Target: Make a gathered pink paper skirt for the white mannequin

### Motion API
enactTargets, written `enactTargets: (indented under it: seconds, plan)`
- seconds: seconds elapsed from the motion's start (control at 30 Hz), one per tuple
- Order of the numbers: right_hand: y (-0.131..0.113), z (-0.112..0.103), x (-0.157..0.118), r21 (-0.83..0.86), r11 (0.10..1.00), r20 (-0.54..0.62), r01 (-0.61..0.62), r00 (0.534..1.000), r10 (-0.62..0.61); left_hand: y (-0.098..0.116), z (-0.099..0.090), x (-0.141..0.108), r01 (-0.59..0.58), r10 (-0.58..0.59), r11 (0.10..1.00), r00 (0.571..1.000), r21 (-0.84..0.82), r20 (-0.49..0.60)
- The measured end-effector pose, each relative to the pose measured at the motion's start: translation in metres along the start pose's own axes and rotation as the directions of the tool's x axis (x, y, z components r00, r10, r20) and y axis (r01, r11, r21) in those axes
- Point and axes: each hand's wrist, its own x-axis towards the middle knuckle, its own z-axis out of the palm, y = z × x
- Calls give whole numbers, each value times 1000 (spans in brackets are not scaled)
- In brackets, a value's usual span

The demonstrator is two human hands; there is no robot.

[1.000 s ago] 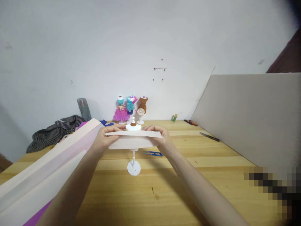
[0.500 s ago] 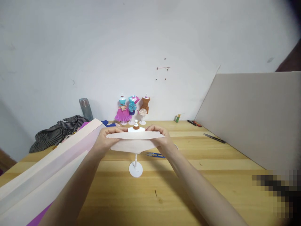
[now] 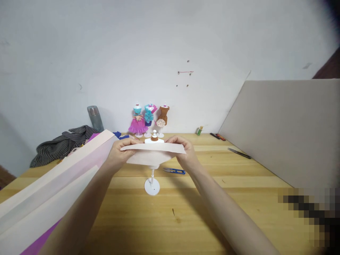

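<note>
A small white dress form stands upright on its round base, with a brown band at its neck. A pale, off-white sheet with its upper edge folded over spans the front of the form's torso. My left hand pinches the sheet's left end, while my right hand grips its right end. Most of the torso is hidden behind the sheet, and some fingertips are out of sight behind it. Blue thread snips lie on the table just below my right hand.
Several large pale sheets slant along the left side. Behind them are striped cloth and a bottle. Three dressed mini forms stand by the wall. A large grey board rises at right, near a craft knife.
Both hands still hold the sheet against the form. The sheet's lower part sits slightly higher on the form. The whole view has shifted a little, so things appear higher.
</note>
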Motion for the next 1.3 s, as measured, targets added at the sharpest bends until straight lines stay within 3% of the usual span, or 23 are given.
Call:
enactTargets:
  seconds: [0.4, 0.6, 0.73, 0.83, 0.9, 1.03, 1.13, 1.3]
  plan:
    - [11, -5, 0, -118, 993, -42, 11, 999, -16, -8, -1, 2, -111, 113, 973, 994, 201, 0]
    - [5, -2, -2, -124, 991, -14, -51, 999, 49, -9, -2, 2, -62, 59, 986, 998, 152, 25]
    - [3, -4, -4, -132, 985, 9, -108, 994, 110, -9, -4, 2, 71, -72, 997, 993, 17, 96]
    - [0, -4, -5, -139, 982, 4, -126, 992, 128, -10, -9, 0, 235, -209, 966, 955, -110, 211]
    - [-2, -3, -6, -139, 982, -7, -130, 991, 131, -11, -12, -1, 351, -289, 925, 900, -147, 327]
    - [-5, -1, -7, -125, 982, -27, -143, 990, 140, -13, -17, -3, 430, -342, 898, 814, -90, 469]
    - [-8, -3, -7, -126, 981, -15, -146, 989, 145, -14, -19, -3, 386, -314, 920, 826, -63, 468]
    - [-20, -3, -8, -113, 981, 5, -157, 987, 159, -12, -19, 0, 270, -194, 952, 896, -144, 399]
